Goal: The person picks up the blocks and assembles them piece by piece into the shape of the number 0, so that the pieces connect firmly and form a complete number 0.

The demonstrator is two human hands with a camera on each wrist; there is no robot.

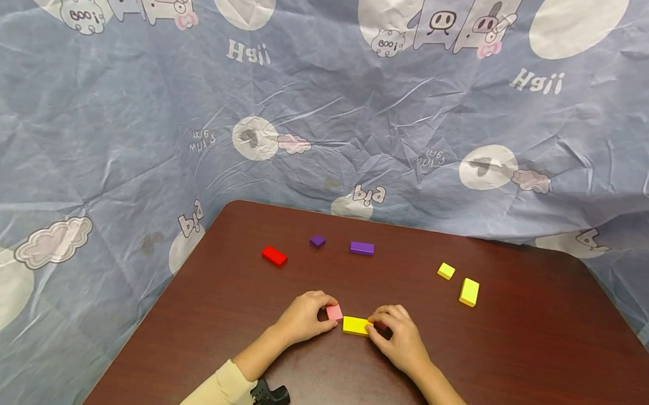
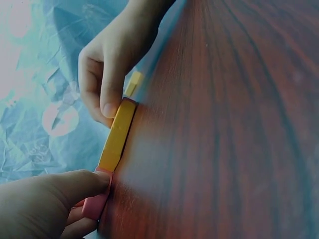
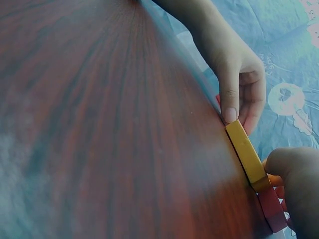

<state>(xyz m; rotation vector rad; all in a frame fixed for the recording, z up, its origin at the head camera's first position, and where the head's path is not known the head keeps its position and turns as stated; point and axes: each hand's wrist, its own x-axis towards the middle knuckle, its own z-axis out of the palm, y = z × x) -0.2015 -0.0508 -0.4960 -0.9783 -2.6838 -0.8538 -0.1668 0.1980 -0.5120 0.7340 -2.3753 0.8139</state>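
My left hand (image 1: 307, 318) pinches a small pink block (image 1: 334, 312) between thumb and fingers on the tabletop. Just right of it lies a long yellow block (image 1: 355, 326); the two sit very close, and whether they touch is hard to tell. At the yellow block's right end, my right hand (image 1: 400, 339) grips it with thumb and index finger. A red block (image 3: 272, 209) stands at that same end, close by the right fingers in the right wrist view; in the head view the hand mostly covers it.
Farther back on the dark brown table (image 1: 404, 384) lie a red block (image 1: 274, 256), a small purple block (image 1: 317, 241) and a longer purple one (image 1: 362, 248). Two yellow blocks, a small one (image 1: 446, 271) and a larger one (image 1: 468, 292), lie at right. Printed cloth (image 1: 317, 95) hangs behind.
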